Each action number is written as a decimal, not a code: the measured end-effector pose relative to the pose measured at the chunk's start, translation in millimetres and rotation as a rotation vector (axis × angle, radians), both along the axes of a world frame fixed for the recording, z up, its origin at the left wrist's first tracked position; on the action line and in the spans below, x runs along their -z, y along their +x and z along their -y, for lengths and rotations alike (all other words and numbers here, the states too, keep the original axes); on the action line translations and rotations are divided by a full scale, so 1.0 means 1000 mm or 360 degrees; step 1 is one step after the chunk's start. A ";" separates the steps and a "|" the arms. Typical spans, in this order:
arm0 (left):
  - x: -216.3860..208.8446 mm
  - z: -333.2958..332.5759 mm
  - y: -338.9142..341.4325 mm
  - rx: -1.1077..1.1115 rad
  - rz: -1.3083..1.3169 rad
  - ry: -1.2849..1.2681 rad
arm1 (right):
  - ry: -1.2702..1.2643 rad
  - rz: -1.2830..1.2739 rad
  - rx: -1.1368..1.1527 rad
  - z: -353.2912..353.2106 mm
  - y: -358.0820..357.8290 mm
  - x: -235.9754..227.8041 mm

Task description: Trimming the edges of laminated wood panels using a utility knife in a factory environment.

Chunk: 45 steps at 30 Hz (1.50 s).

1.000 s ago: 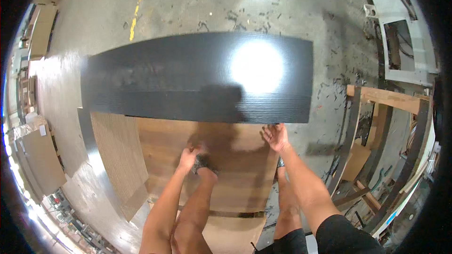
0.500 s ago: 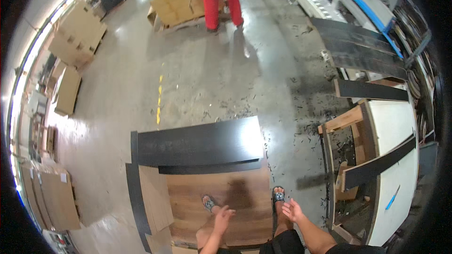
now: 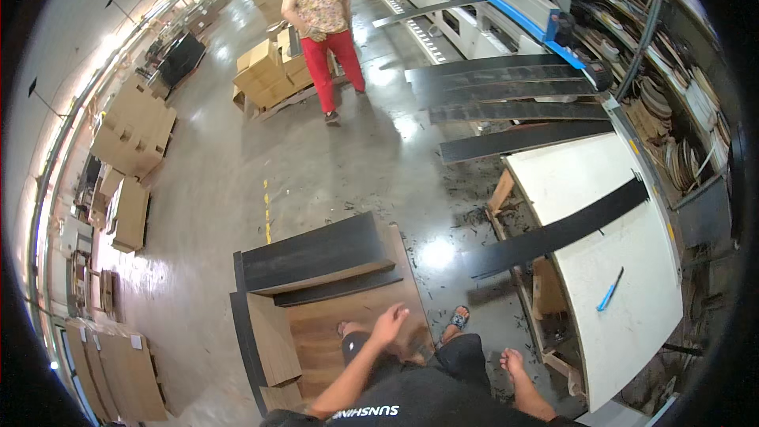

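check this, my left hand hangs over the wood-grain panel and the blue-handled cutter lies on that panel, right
No, the blue-handled cutter lies on the white tabletop, as the head view shows; the left hand does hang over the wood-grain panel.

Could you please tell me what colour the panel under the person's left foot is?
The panel is brown; it shows best in the head view.

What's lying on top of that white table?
A long black board, overhanging its left edge, and a slim blue tool. The white tabletop directly beneath them is hidden.
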<state>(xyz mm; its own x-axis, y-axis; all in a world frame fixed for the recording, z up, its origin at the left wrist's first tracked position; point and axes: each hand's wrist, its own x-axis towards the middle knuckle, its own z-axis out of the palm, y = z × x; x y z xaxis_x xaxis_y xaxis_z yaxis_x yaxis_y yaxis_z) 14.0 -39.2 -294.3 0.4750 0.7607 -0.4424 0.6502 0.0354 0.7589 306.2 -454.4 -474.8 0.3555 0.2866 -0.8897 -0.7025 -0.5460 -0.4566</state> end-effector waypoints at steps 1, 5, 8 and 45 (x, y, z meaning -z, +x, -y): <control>-0.006 -0.003 0.013 0.0031 -0.0003 0.0054 | 0.0049 -0.0018 0.0103 0.015 0.006 0.001; -0.056 -0.011 0.077 0.0328 -0.0102 0.0264 | -0.0046 0.0066 0.0329 0.034 0.009 -0.026; -0.077 -0.017 0.117 0.0433 -0.0099 0.0376 | -0.0106 0.0082 0.0560 0.047 0.006 -0.027; -0.032 -0.026 0.378 0.1167 -0.0408 0.0773 | 0.0565 0.0199 0.0089 -0.203 0.221 -0.131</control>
